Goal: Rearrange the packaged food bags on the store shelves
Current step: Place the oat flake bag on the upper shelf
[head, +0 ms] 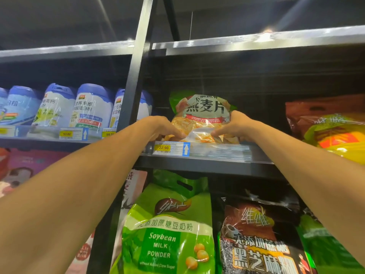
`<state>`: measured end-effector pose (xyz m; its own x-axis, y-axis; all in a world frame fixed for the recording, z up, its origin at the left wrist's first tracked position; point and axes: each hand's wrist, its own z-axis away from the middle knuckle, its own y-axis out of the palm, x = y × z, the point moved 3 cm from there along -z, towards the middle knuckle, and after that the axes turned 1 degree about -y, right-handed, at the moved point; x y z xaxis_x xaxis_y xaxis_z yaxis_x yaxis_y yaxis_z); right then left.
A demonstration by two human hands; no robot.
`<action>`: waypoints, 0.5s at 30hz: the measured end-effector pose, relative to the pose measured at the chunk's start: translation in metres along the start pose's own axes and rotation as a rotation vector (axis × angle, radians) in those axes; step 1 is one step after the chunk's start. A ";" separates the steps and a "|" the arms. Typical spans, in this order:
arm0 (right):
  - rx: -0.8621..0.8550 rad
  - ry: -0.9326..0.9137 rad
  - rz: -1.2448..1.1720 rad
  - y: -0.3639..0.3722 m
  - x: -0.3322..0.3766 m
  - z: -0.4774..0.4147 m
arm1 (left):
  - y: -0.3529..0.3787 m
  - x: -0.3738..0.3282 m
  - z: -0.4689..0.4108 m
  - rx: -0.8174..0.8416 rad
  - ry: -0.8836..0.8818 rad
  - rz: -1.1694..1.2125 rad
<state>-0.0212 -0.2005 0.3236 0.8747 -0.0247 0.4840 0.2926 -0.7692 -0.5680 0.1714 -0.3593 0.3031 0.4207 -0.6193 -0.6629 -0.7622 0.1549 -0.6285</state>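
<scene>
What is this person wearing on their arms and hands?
Nothing that shows: the left hand and right hand are bare, without gloves, and the left forearm and right forearm are uncovered to the frame's edge, with no sleeve, watch or bracelet.

Oat bag (201,117) sits on upper shelf (227,167), just R of upright post (138,76); L hand (164,128) at its lower-L corner, R hand (235,125) at lower-R. Price tag (170,148) on shelf edge below bag. Cans (88,107) L of post, same level. Next shelf down: soybean bag (169,230) L of sesame bag (260,244).
</scene>
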 end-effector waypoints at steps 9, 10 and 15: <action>0.019 0.027 0.068 0.003 -0.006 -0.005 | 0.002 0.000 -0.003 0.001 -0.018 -0.065; 0.021 0.035 0.081 0.004 -0.007 -0.005 | 0.003 0.000 -0.003 0.005 -0.019 -0.058; 0.041 0.048 0.096 0.007 -0.007 -0.008 | 0.004 0.002 -0.002 0.018 -0.021 -0.064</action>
<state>-0.0284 -0.2111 0.3216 0.8804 -0.1281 0.4566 0.2246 -0.7352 -0.6395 0.1681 -0.3614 0.3006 0.4787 -0.6118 -0.6297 -0.7249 0.1293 -0.6766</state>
